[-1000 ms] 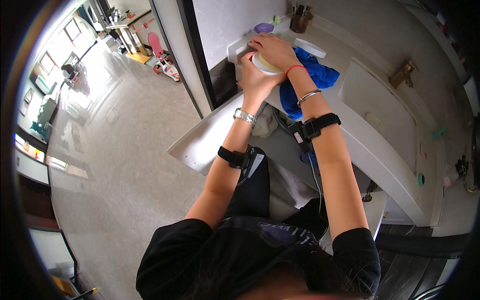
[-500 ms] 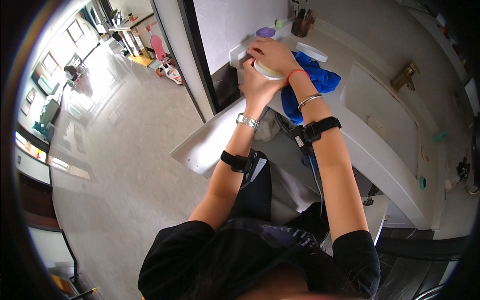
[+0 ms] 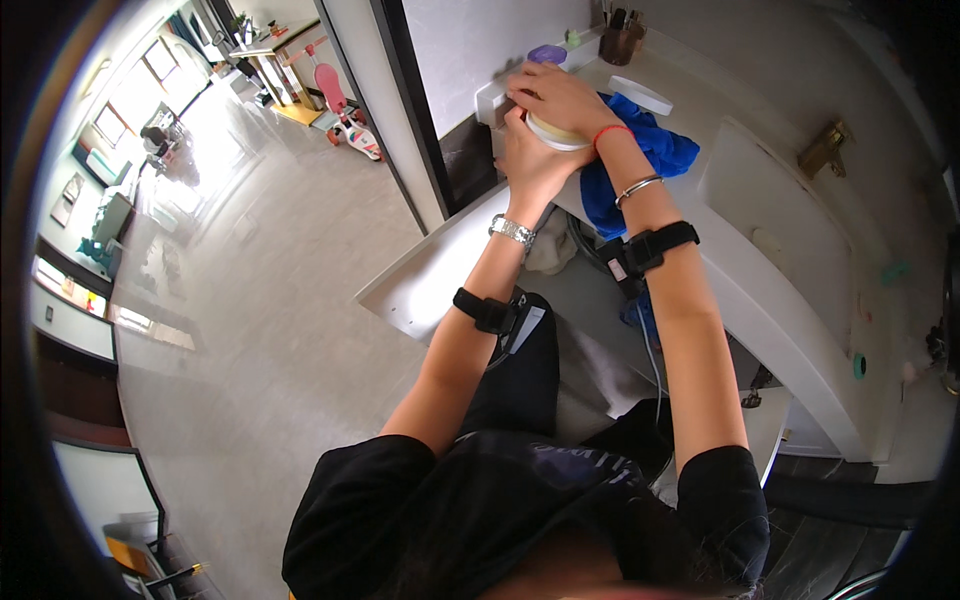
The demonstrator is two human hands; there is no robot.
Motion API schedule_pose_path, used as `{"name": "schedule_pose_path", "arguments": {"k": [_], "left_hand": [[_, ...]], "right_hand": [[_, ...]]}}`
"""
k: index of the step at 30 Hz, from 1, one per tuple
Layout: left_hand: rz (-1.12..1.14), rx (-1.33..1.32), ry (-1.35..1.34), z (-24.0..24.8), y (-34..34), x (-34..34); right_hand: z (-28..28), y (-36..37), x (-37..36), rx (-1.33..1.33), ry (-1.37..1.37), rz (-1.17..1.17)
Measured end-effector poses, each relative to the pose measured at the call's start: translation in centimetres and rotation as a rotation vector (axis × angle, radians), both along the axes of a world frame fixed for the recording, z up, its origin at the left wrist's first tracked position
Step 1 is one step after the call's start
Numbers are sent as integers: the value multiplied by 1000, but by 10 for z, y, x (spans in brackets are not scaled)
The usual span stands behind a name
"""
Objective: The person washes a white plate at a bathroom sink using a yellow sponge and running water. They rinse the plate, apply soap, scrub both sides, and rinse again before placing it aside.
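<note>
My left hand [image 3: 535, 168] is closed round the side of a round white tub [image 3: 558, 140] with a pale yellow band near its top. My right hand [image 3: 562, 98] lies over the top of the tub with its fingers bent down at the far side; its fingertips are partly hidden. Both hands are at the counter's far left corner. Right beside them a crumpled blue cloth [image 3: 660, 142] hangs over the counter edge. Just behind the cloth lies a flat white lid [image 3: 640, 95].
A purple object [image 3: 547, 54] and a brown cup of brushes [image 3: 622, 42] stand by the wall. The white basin [image 3: 775, 200] with a brass tap [image 3: 825, 148] is to the right. Below the counter an open white drawer [image 3: 430, 275] juts out. A pink scooter [image 3: 345, 110] stands beyond the doorway.
The whole view has shifted slightly, so everything sits a little further right and lower. Both hands keep nearly the same hold on the tub.
</note>
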State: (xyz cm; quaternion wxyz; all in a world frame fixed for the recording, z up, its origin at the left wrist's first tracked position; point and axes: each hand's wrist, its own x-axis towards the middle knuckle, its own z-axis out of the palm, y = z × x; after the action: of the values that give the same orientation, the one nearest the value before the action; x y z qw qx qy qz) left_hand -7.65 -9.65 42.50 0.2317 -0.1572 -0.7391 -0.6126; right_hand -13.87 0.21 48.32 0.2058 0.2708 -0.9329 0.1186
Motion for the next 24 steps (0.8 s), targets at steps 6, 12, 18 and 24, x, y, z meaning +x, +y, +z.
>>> {"name": "schedule_pose_path", "arguments": {"k": [6, 12, 18, 24], "left_hand": [[10, 19, 75, 3, 1, 1], [1, -1, 57, 4, 0, 4], [38, -19, 77, 2, 1, 5], [44, -41, 67, -1, 0, 3]], "right_hand": [[15, -3, 0, -29, 53, 30], [55, 9, 21, -71, -102, -123], [61, 50, 42, -136, -64, -22], [101, 63, 60, -222, 236, 54]]}}
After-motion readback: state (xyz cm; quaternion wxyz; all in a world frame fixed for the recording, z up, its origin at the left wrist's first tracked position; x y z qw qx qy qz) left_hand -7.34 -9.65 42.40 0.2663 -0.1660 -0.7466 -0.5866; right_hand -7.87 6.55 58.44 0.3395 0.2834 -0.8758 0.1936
